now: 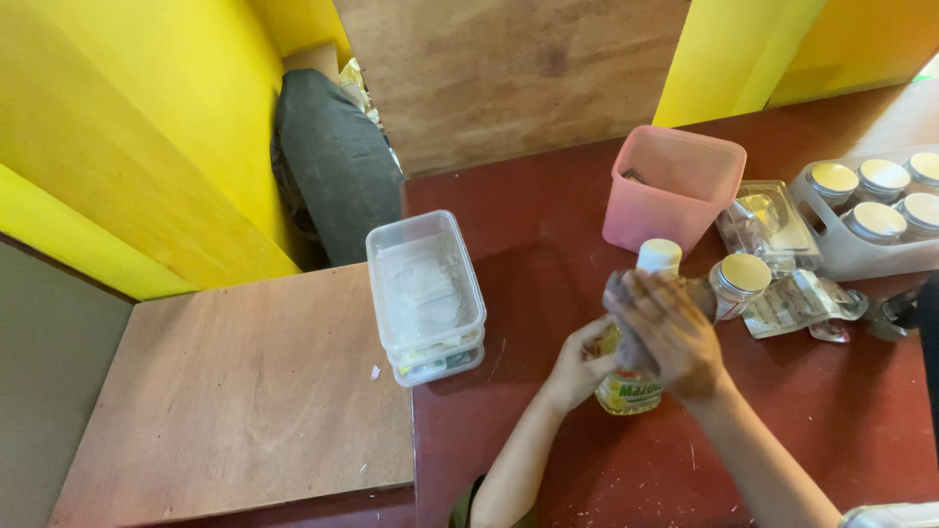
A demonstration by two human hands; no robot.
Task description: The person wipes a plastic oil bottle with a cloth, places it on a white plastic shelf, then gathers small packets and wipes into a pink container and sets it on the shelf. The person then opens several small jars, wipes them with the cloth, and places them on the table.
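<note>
Left hand: the left hand [579, 367] was closed around the lower body of a clear plastic bottle of yellow oil with a white cap [641, 332], gripping it from the side.
Right hand: the right hand [665, 332] lay over the upper front of the bottle, fingers [626, 293] curled onto it; a dark cloth-like piece seemed pressed beneath the palm, hard to make out.
Bottle position: upright on the dark red tabletop [548, 235], between both hands, cap just above the right hand.
Edges: to the left of the left hand the red top ended at a lower brown plywood board [235, 391]; a stack of clear lidded plastic tubs [426, 293] sat across that edge.
Open room: bare red surface lay beyond and below the hands.
Nearby: a pink plastic tub [670, 186] stood beyond the right hand; a small cream-lidded glass jar [740, 282] just beside it, right.
Hidden: the bottle's middle was covered by the hands; a white tray of lidded jars [861, 230] was cut off at the right frame edge.
</note>
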